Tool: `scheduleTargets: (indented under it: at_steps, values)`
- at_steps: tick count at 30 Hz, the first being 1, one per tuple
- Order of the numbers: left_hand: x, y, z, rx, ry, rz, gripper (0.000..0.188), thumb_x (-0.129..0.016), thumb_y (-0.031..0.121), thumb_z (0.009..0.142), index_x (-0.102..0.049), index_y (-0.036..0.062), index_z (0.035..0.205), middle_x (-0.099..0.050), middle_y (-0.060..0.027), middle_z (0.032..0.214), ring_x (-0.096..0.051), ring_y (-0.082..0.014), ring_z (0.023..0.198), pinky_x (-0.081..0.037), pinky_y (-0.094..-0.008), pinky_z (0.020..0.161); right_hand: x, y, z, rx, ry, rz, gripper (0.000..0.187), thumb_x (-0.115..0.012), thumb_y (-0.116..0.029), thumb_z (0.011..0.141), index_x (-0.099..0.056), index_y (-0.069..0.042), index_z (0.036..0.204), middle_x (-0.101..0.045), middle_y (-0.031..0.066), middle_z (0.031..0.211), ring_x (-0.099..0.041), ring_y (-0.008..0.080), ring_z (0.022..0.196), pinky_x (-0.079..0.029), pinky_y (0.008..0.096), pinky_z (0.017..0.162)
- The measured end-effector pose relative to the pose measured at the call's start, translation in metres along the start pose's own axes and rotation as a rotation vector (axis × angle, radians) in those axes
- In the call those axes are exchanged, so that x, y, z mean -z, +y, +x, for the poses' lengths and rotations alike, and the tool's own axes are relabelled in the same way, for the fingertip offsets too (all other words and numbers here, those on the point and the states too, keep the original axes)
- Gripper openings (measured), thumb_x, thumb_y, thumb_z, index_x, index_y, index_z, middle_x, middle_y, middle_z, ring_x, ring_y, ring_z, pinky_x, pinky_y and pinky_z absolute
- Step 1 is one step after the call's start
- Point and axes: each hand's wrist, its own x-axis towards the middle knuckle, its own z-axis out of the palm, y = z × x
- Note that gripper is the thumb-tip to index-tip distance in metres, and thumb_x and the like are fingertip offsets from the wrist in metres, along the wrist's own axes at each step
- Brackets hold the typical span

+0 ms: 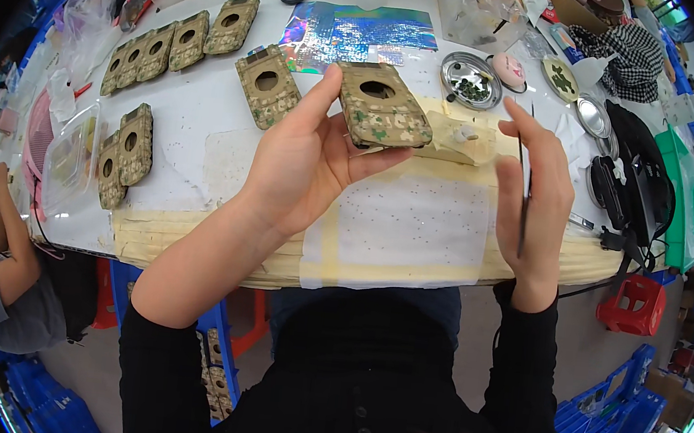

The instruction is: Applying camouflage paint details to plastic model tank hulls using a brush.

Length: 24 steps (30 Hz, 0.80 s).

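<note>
My left hand [298,161] holds up a camouflage-patterned model tank hull [399,119] with a round hole in its top, thumb on one side and fingers beneath. To its right, my right hand [546,191] grips a long, thin, dark tool [525,212], seen edge-on; I cannot tell if it is tweezers. The tool stays apart from the hull. Just left of the held piece lies another camouflage hull [281,106]. Beyond the right hand is a round metal dish [449,68] with small dark green bits in it.
Several more hulls [188,39] stand in a row at the far left, with others [136,144] nearer. A white sheet [414,223] dotted with specks is taped at the front. A black bag [636,162] and green bin [674,200] sit right. Another person [11,274] works at left.
</note>
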Motion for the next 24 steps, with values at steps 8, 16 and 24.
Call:
scheduleTargets:
  at_steps: [8, 16, 24]
  values:
    - [0.0, -0.001, 0.0, -0.011, -0.018, -0.014, 0.047, -0.027, 0.035, 0.099, -0.039, -0.0034, 0.123, -0.053, -0.0211, 0.117, -0.056, -0.0314, 0.108, -0.054, -0.0372, 0.087, 0.027, -0.014, -0.053, -0.479, -0.219, 0.725, 0.031, -0.068, -0.002, 0.078, -0.056, 0.005, 0.106, -0.066, 0.0125, 0.092, -0.063, 0.0185, 0.094, -0.047, 0.0277, 0.08]
    - [-0.002, -0.002, -0.001, -0.017, 0.013, 0.009, 0.049, -0.024, 0.034, 0.099, -0.04, -0.0052, 0.124, -0.053, -0.0227, 0.117, -0.054, -0.0336, 0.11, -0.054, -0.0354, 0.087, 0.015, -0.007, -0.071, -0.499, -0.326, 0.863, 0.011, -0.064, -0.002, 0.081, -0.063, 0.004, 0.09, -0.065, 0.0082, 0.085, -0.061, 0.0133, 0.079, -0.048, 0.0242, 0.073]
    - [-0.001, -0.002, 0.0, -0.03, 0.003, 0.012, 0.048, -0.023, 0.034, 0.099, -0.039, -0.0048, 0.124, -0.053, -0.0208, 0.117, -0.054, -0.0337, 0.11, -0.054, -0.0355, 0.087, 0.009, -0.013, -0.068, -0.638, -0.32, 0.893, 0.008, -0.057, -0.003, 0.088, -0.054, 0.004, 0.087, -0.063, 0.0087, 0.082, -0.06, 0.0107, 0.074, -0.048, 0.0224, 0.068]
